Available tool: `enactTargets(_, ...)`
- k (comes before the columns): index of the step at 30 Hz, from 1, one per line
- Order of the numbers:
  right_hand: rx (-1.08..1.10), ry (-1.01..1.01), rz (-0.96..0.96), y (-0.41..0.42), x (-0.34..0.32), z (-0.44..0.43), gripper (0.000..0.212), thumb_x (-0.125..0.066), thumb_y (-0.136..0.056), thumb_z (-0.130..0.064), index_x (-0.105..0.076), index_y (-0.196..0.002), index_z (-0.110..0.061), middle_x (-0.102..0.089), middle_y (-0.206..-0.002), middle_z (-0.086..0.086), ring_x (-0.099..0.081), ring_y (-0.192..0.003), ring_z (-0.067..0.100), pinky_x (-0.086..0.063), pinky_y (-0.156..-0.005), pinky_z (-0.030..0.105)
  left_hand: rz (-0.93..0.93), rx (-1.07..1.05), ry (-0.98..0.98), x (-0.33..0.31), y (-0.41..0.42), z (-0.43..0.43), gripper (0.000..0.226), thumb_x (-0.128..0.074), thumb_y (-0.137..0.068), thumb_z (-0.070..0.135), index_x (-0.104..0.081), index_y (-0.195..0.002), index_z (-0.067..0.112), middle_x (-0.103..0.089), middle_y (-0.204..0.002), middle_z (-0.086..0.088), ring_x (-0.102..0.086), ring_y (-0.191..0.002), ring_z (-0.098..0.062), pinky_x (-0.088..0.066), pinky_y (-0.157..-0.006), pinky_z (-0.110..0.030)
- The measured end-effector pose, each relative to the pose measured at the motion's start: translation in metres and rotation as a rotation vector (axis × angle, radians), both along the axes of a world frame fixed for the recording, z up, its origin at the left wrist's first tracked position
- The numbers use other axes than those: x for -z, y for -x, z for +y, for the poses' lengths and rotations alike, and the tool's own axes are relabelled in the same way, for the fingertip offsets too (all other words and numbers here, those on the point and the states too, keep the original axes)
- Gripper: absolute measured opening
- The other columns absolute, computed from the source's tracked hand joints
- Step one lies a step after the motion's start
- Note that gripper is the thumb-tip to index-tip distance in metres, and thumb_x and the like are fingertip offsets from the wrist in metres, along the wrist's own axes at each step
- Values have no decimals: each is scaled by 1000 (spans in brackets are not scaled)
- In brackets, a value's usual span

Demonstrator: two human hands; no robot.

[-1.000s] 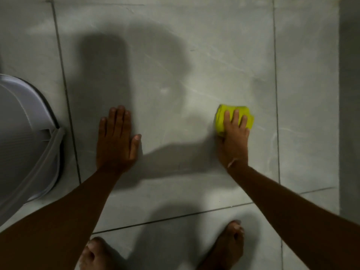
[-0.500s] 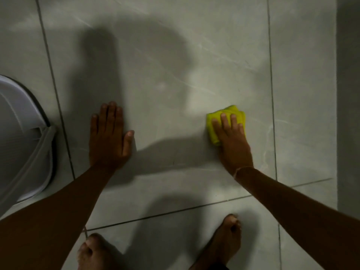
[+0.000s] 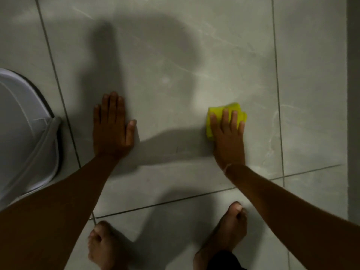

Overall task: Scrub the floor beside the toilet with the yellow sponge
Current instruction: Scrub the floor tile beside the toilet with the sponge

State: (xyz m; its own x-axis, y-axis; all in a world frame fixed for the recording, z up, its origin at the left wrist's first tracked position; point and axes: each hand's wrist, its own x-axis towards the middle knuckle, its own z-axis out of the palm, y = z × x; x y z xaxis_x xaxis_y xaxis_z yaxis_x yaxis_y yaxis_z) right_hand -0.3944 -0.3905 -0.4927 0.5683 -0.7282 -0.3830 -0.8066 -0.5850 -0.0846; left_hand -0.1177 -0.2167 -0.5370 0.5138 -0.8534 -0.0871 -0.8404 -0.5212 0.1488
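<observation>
A yellow sponge (image 3: 236, 110) lies flat on the grey tiled floor (image 3: 175, 55), right of centre. My right hand (image 3: 228, 135) presses down on it with fingers spread over its top; only its far and left edges show. My left hand (image 3: 112, 131) rests palm-down on the tile, fingers together and extended, holding nothing. The white toilet (image 3: 23, 133) stands at the left edge, a little left of my left hand.
Both of my bare feet (image 3: 228, 234) stand on the tile at the bottom of the view. Dark grout lines (image 3: 276, 84) cross the floor. A grey wall or skirting strip (image 3: 353, 114) runs down the right edge. Shadows of my arms fall across the middle tile.
My right hand slid the sponge back toward me and slightly left, then a bit right again. My left hand stayed planted on the tile.
</observation>
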Motion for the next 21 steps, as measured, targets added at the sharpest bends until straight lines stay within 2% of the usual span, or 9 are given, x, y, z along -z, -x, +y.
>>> enactTargets(3,54,96,-8,-15,10,-33,58,-30,-97,-10,-18,-153,-22,-17,-160,21,-12,-147,46,-11,-118,61,-9,6,-9,3,-1,1,71,-28,-102,46,-14,-160,9,-13,-169,-14,-8,-158,-32,-9,-128,-51)
enactTargets(6,274,100,-44,14,4,-33,64,-39,-92,-6,-22,-152,-23,-20,-160,21,-13,-147,45,-16,-117,62,8,-2,-23,1,-1,-1,71,-28,-102,46,-13,-160,8,-12,-169,-14,-7,-158,-32,-10,-128,-52)
enactTargets(8,170,59,15,32,-7,-4,75,-44,-85,2,-21,-152,-22,-19,-160,21,-11,-147,46,-16,-116,65,13,-6,-23,-1,0,-2,71,-28,-102,45,-15,-160,7,-13,-169,-15,-8,-158,-33,-11,-127,-53)
enactTargets(10,-24,-43,32,35,-10,19,78,-30,-79,4,-20,-152,-21,-16,-161,20,-7,-147,47,-11,-117,65,4,-8,-15,0,1,-1,71,-28,-102,45,-16,-160,6,-14,-169,-16,-9,-158,-33,-11,-127,-52)
enactTargets(12,-157,-42,-4,15,-6,2,71,-20,-84,-4,-21,-152,-23,-14,-162,18,-5,-148,45,-7,-118,62,1,-3,-12,0,0,1,71,-28,-102,45,-16,-160,7,-14,-169,-16,-9,-158,-33,-11,-128,-52)
enactTargets(13,-136,-13,-4,1,-2,-13,64,-21,-90,-7,-19,-152,-24,-13,-162,18,-5,-148,44,-6,-118,60,0,-1,-9,1,-1,1,71,-28,-102,46,-15,-160,8,-14,-169,-15,-9,-158,-33,-11,-128,-51)
enactTargets(15,54,49,-25,-13,6,-40,58,-30,-98,-13,-16,-153,-23,-12,-162,18,-6,-149,41,-8,-120,57,-3,5,-9,3,-3,0,71,-28,-102,47,-13,-160,8,-12,-169,-14,-7,-158,-32,-9,-128,-50)
enactTargets(18,313,64,-51,7,0,-25,67,-45,-93,-12,-16,-153,-20,-12,-162,19,-7,-149,41,-9,-120,55,16,2,-15,1,-1,-1,71,-28,-102,47,-13,-160,8,-11,-170,-14,-6,-158,-32,-9,-128,-51)
enactTargets(21,135,-44,-12,24,-14,38,79,-48,-84,3,-17,-153,-19,-13,-162,19,-5,-148,45,-10,-119,61,17,-9,-15,-2,1,-1,71,-28,-102,46,-15,-160,7,-13,-169,-15,-8,-158,-32,-11,-128,-52)
